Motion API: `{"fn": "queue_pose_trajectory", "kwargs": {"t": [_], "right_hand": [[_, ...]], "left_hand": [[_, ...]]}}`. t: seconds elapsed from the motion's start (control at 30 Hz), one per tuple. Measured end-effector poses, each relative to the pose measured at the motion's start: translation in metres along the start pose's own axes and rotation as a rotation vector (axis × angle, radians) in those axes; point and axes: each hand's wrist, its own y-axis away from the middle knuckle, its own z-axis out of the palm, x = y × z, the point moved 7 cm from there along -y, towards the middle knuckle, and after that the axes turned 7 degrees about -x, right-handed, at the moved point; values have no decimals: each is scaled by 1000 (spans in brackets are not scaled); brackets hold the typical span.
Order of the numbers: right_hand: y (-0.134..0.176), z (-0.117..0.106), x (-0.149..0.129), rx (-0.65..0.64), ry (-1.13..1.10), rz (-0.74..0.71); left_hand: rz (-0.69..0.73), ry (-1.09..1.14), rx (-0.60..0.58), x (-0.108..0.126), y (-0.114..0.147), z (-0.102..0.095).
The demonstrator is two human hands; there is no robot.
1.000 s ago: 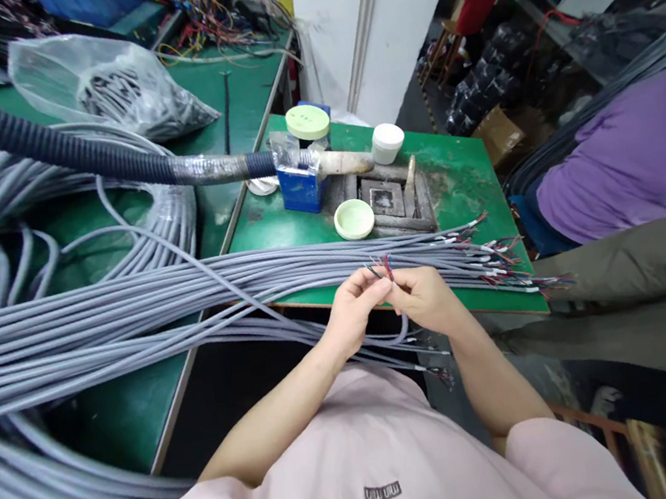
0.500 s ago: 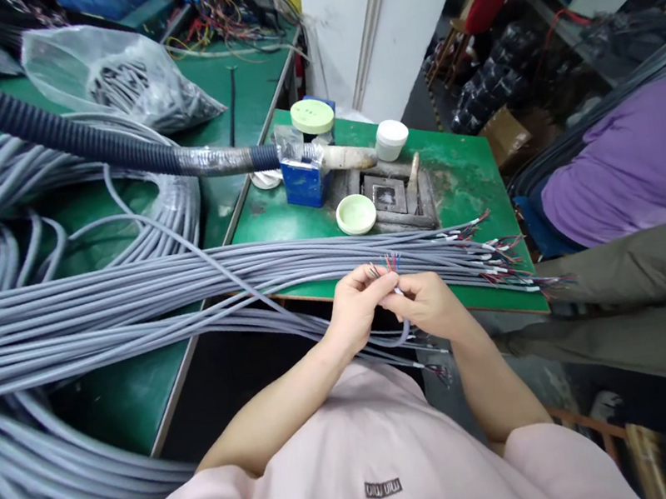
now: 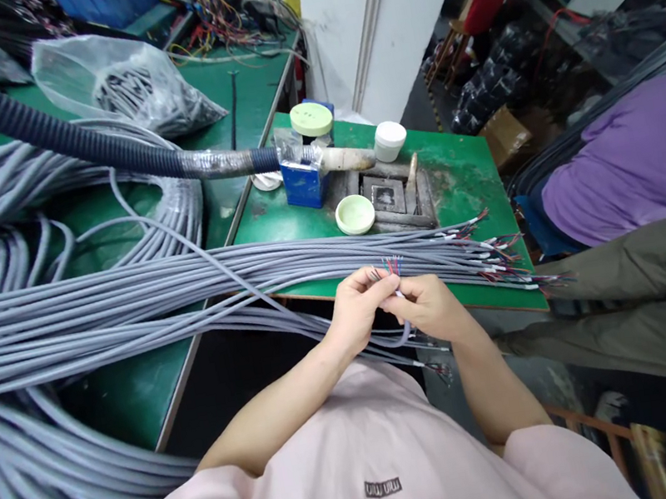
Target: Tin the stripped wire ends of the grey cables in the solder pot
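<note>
My left hand [image 3: 359, 300] is closed, its thumb and fingers pinching thin coloured wires [image 3: 393, 264] that fan out of a grey cable's end. Against it, my right hand [image 3: 422, 300] grips the end of that grey cable [image 3: 407, 329], which hangs down in a bend below the fingers. The wire tips point away from me, showing red, blue and dark strands. Just beyond both hands lies a thick bundle of grey cables [image 3: 284, 261], with stripped, coloured ends at the right.
A solder pot [image 3: 386, 195] with a scraper [image 3: 412, 184] sits in the green table. Around it are a light-green dish [image 3: 355, 215], a white jar [image 3: 390, 141] and a dark extraction hose [image 3: 121, 152] on a blue block [image 3: 303, 185]. A person in purple [image 3: 638, 142] is at the right.
Both hands stay almost in place, still holding the cable end. The coloured wires between the fingers have shifted slightly and stand more spread out. The camera view has moved a little.
</note>
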Motion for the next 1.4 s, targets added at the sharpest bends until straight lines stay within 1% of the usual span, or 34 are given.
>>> {"fn": "queue_pose_trajectory", "kwargs": {"t": [0.17, 0.53, 0.87, 1.4], "right_hand": [[-2, 0, 2, 1, -19, 0], [-6, 0, 10, -46, -55, 30], [-5, -3, 15, -32, -84, 35], [-2, -5, 16, -35, -100, -6]], "left_hand": [[-16, -5, -21, 0, -3, 0], [-42, 3, -25, -8, -8, -6], [-51, -11, -44, -10, -11, -6], [-56, 0, -74, -15, -11, -3]]}}
